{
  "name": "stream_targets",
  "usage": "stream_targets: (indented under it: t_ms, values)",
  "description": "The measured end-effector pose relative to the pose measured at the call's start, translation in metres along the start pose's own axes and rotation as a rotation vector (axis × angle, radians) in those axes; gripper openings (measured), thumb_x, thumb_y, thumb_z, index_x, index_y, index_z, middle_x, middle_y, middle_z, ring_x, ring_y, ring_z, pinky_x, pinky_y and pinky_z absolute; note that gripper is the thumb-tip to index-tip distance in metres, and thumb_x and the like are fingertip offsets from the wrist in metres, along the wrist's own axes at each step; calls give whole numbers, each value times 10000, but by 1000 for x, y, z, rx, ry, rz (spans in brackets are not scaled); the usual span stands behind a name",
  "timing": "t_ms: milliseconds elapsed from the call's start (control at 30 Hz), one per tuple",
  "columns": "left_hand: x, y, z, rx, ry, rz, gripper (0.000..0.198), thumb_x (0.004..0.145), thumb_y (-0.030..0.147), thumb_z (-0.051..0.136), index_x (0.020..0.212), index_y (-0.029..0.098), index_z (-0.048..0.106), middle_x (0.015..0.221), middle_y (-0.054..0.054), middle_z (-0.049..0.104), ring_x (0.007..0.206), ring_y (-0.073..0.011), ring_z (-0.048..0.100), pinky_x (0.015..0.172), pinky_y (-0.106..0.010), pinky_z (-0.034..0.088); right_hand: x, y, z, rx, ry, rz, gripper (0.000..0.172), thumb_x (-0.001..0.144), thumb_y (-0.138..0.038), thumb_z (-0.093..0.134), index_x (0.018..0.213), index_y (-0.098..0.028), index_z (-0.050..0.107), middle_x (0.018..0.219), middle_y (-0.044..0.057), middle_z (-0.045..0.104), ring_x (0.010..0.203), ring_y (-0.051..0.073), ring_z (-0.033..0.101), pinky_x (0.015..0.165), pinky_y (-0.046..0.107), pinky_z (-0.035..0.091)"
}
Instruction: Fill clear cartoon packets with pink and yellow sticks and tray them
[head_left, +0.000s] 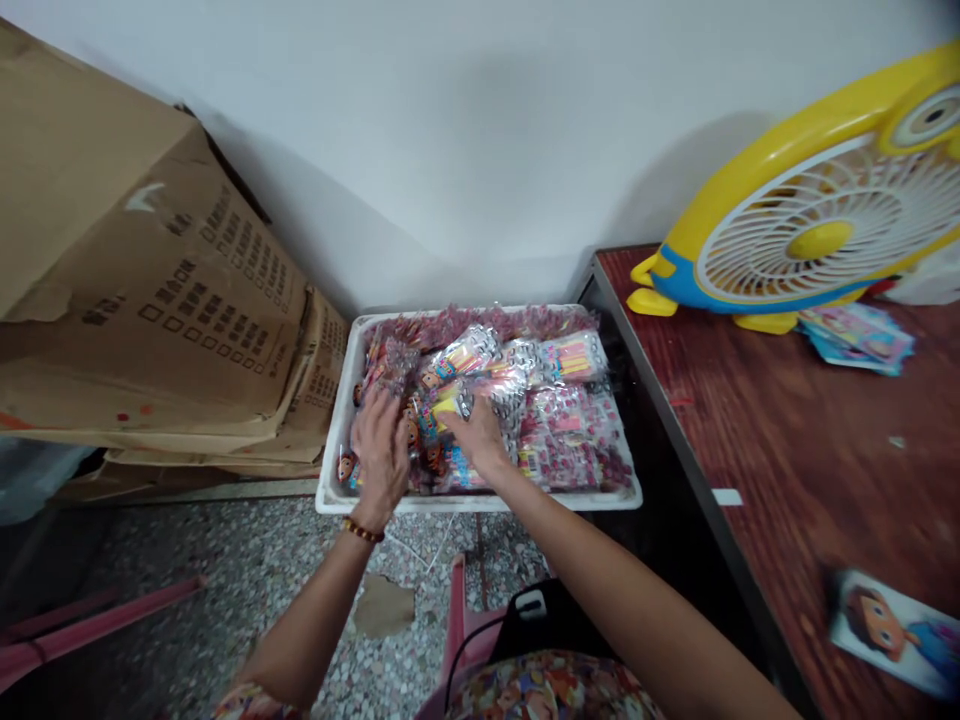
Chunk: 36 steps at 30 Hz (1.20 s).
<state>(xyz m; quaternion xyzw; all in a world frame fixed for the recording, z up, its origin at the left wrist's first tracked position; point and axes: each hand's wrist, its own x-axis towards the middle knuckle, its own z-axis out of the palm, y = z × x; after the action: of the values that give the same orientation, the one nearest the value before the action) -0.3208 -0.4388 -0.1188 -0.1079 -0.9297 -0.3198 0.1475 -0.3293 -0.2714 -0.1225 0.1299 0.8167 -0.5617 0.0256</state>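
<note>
A white foam tray (480, 506) is filled with small clear plastic packets, many with pink print and cartoon heads. My left hand (381, 445) rests over the packets at the tray's left side, fingers apart and pointing away from me. Near the middle, my right hand (478, 432) has its thumb and fingers closed on a clear packet with yellow contents (448, 406); part of it is hidden by the hand. Just beyond, a packet with striped sticks (574, 358) lies on top of the pile, beside another shiny packet (461, 356).
Large cardboard boxes (187, 290) stand left of the tray against the white wall. To the right is a dark red wooden table (765, 430) with a yellow fan (821, 240), printed cards (859, 335) and a cartoon-printed box (896, 630). A pink stool (456, 620) is below.
</note>
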Motion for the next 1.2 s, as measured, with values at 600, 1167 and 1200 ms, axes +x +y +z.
stream_targets:
  t_ms: [600,1167,1200]
  values:
    - [-22,-19,63,-183,-241,-4,543,978,436,422,1453,173,403,1570,-180,335,1485,-278,273,1210,-511,235,-59,1,-94,-357,-63,-5,283,905,-246,521,1144,-148,637,1149,134,616,958,216,631,902,339,468]
    - [-11,3,65,-36,-262,-52,623,970,467,348,1499,137,360,1593,-168,327,1506,-269,233,1236,-481,164,-189,74,-164,-1,22,23,254,895,-216,498,1077,-161,667,1066,103,675,902,201,650,876,347,480]
    - [-11,5,60,-25,-260,-39,626,969,470,352,1498,135,357,1590,-177,327,1502,-278,242,1232,-492,174,-193,74,-168,12,33,16,254,899,-217,492,1078,-162,665,1073,104,675,909,202,649,877,347,479]
